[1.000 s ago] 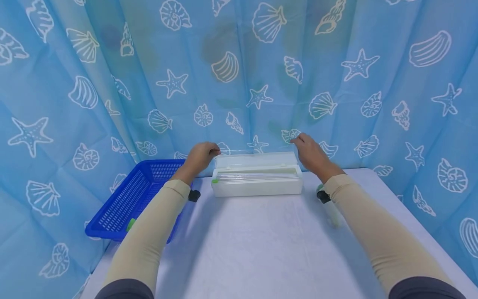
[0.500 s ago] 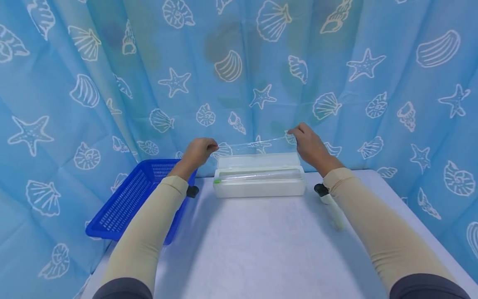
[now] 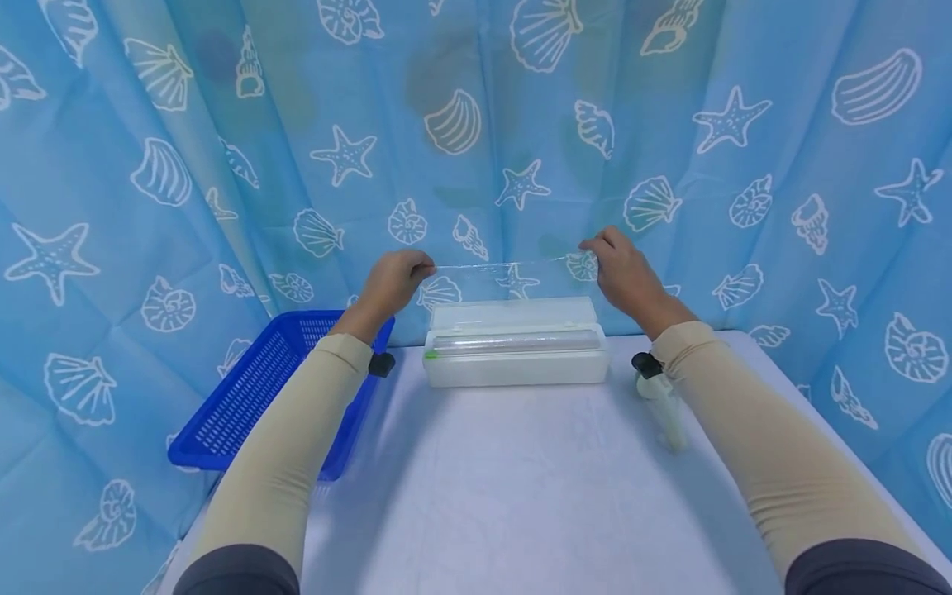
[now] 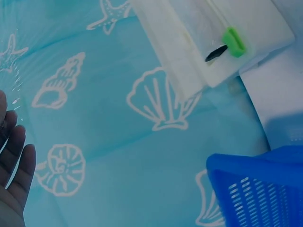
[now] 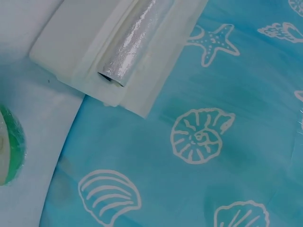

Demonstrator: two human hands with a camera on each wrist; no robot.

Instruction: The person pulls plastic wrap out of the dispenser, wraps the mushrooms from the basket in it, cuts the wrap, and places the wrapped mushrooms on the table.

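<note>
Clear cling film (image 3: 491,266) is drawn up from a white dispenser box (image 3: 516,372) and stretches between both hands. My left hand (image 3: 392,285) pinches the film's upper left corner, and my right hand (image 3: 623,268) pinches the upper right corner a little higher. Below them, the box stands with its lid (image 3: 513,312) tipped back, showing the shiny film roll (image 3: 516,341) inside. A green slide cutter (image 4: 234,42) sits at the box's left end. In the left wrist view, fingers (image 4: 21,175) show beside the film's faint creases.
A blue perforated basket (image 3: 238,405) stands on the left, partly behind the left sleeve. Near the right wrist, a green and white film-wrapped item (image 3: 664,413) lies on the white-covered table (image 3: 506,487). A blue shell-print curtain (image 3: 476,140) hangs close behind the box.
Both hands have risen from near the open lid, pulling the film higher above the box. The film's top edge is tauter and more level than half a second ago.
</note>
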